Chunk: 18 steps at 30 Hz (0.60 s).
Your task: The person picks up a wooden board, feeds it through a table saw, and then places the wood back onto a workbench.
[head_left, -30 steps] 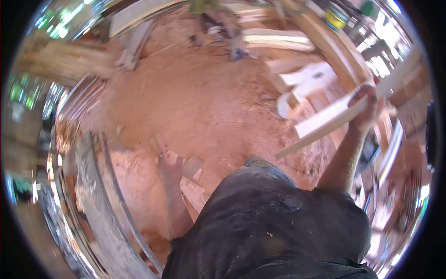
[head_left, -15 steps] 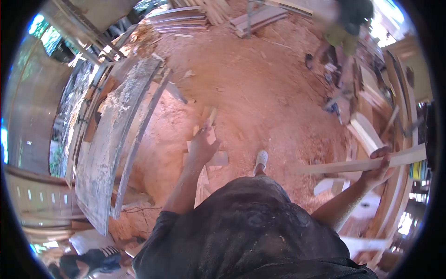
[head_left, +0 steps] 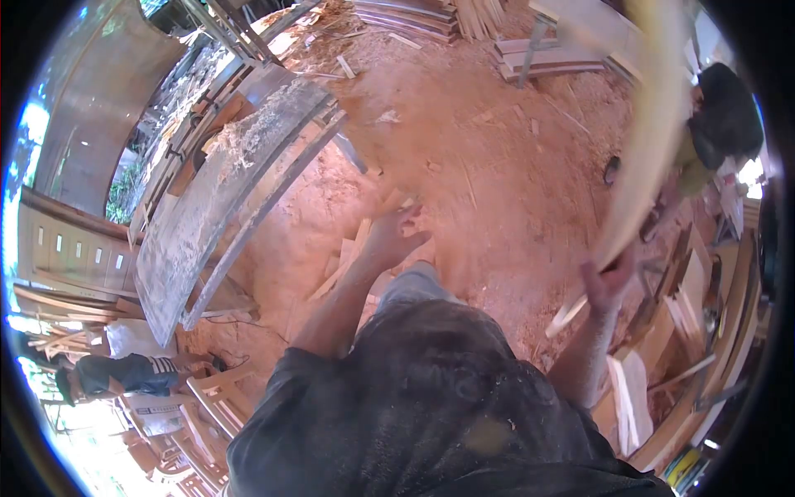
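Note:
My right hand (head_left: 609, 282) is wrapped round a long pale wooden board (head_left: 650, 141). The board rises steeply from the hand to the top edge of the view, and its lower end shows just below the hand. Stretched forward over the floor, my left hand (head_left: 397, 238) has its fingers apart and holds nothing. Below and beside it, pieces of cut wood (head_left: 349, 253) lie on the reddish, dusty floor.
A dusty workbench (head_left: 224, 190) with shavings stands at the left. One person (head_left: 720, 124) is at the upper right, another (head_left: 124, 374) at the lower left. Stacked boards (head_left: 410, 18) lie at the top, and more timber (head_left: 704, 356) at the right.
The board in my right hand has swung from nearly level to steeply upright. My left hand has shifted slightly right. The view has turned, and more of the person at lower left shows.

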{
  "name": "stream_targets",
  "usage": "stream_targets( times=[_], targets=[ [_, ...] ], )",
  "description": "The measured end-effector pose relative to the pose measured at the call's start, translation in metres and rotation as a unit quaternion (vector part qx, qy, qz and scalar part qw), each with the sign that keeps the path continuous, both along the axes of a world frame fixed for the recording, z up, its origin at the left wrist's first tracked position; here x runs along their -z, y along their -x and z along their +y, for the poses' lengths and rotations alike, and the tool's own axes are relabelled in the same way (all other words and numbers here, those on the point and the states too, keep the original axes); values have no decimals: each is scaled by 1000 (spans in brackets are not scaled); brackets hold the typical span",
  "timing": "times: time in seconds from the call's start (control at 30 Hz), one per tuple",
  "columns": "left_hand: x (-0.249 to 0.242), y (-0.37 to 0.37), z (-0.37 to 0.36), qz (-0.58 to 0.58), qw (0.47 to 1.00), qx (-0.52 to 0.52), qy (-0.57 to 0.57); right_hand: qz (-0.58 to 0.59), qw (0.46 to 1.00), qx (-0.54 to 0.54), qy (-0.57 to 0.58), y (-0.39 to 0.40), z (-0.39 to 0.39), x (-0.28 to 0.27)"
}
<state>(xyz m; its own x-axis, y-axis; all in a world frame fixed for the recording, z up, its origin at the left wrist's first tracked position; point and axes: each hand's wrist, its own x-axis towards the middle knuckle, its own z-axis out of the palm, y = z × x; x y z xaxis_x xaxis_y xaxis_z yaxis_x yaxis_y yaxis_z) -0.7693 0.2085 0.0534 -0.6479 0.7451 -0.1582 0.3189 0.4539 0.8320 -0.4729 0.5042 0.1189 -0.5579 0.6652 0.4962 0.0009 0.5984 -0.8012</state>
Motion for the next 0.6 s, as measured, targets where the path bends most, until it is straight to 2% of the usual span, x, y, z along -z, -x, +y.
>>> stream_targets(
  times=[0.07, 0.13, 0.23, 0.3, 0.43, 0.47, 0.53, 0.6],
  targets=[
    [6, 24, 6, -125, 989, -61, -56, -88, 993, -74, 28, 59, -2, 2],
    [23, 58, 15, -238, 956, -109, -135, -130, 973, -158, 109, 115, 1, 26],
    [18, 111, 40, -375, 876, -136, -271, -316, 923, -205, 79, 190, 12, 32],
    [15, 164, 69, -378, 852, -90, -352, -401, 879, -248, 65, 245, 26, 42],
    [-6, 228, 115, -417, 808, -88, -406, -402, 876, -268, -14, 339, 49, 54],
    [-3, 246, 126, -439, 783, -141, -417, -423, 867, -262, -35, 359, 50, 45],
    [14, 279, 141, -478, 726, -248, -429, -430, 858, -278, -32, 393, 61, 30],
    [32, 305, 148, -513, 624, -309, -501, -393, 862, -320, 13, 429, 82, 20]
  ],
)
